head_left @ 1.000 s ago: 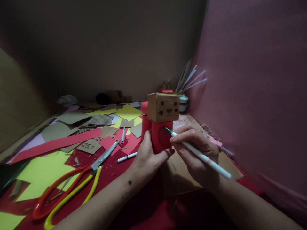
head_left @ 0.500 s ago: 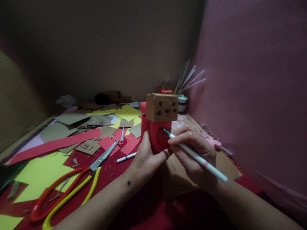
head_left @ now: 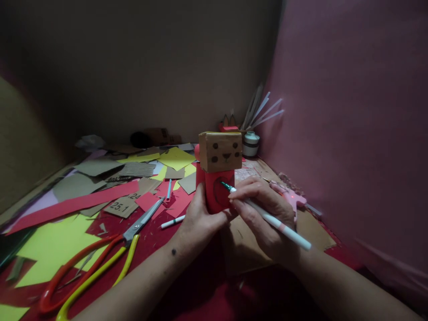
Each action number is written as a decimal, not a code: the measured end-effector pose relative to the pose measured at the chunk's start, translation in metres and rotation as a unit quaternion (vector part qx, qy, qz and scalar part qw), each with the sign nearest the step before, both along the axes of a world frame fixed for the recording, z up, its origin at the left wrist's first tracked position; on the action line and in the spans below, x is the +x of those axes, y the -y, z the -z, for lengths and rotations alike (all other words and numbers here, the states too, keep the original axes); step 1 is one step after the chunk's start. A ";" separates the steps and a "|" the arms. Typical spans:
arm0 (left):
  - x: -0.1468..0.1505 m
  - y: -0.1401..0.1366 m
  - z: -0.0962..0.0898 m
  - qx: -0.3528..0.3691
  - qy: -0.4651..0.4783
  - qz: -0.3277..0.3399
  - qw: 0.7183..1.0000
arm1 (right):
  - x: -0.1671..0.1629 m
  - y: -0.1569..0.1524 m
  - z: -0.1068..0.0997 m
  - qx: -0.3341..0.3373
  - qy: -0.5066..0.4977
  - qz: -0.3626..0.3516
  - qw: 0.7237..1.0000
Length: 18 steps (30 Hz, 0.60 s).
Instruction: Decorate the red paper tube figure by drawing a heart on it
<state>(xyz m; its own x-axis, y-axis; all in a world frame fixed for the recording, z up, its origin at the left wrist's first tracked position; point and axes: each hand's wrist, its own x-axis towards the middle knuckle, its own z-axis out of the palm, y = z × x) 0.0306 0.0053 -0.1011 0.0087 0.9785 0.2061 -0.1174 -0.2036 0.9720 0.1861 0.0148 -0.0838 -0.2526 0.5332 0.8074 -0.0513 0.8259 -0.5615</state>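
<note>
A craft animal figure stands upright before me, with a cardboard box head bearing a drawn face and a red paper tube body. My left hand is wrapped round the lower part of the tube. Between the fingers of my right hand is a white marker pen. Its green tip touches or nearly touches the tube's front, where a dark rounded outline is drawn. The marker's cap appears to lie left of my left hand. The tube's base is hidden by my hands.
Scissors with red and yellow handles lie at left, among yellow paper, a red strip and cardboard scraps. A pink glue gun rests at right. Behind stand a lidded jar and white sticks.
The whole view has shifted slightly, so the figure and both hands sit a little further left. The marker tip stays against the tube's front, near the outline.
</note>
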 end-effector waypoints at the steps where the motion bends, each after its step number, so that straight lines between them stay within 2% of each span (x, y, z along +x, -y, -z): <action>1: 0.000 0.000 0.000 -0.003 -0.001 -0.005 1.000 | -0.001 0.000 0.000 -0.003 -0.008 0.010 1.000; 6: 0.001 0.000 -0.002 -0.018 -0.015 -0.023 0.999 | -0.002 0.002 0.004 -0.008 -0.010 0.035 0.999; 13: 0.000 0.002 -0.003 -0.022 -0.033 -0.028 0.999 | -0.002 0.000 0.007 -0.020 -0.018 0.023 0.999; 18: 0.000 0.002 -0.002 0.000 -0.042 -0.025 0.999 | -0.002 -0.002 0.005 -0.010 0.004 0.012 1.000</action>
<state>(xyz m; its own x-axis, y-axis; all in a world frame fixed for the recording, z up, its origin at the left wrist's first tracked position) 0.0308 0.0034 -0.0994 -0.0228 0.9781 0.2070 -0.0257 -0.2076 0.9779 0.1844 0.0166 -0.0891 -0.2465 0.5553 0.7943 -0.0272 0.8153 -0.5784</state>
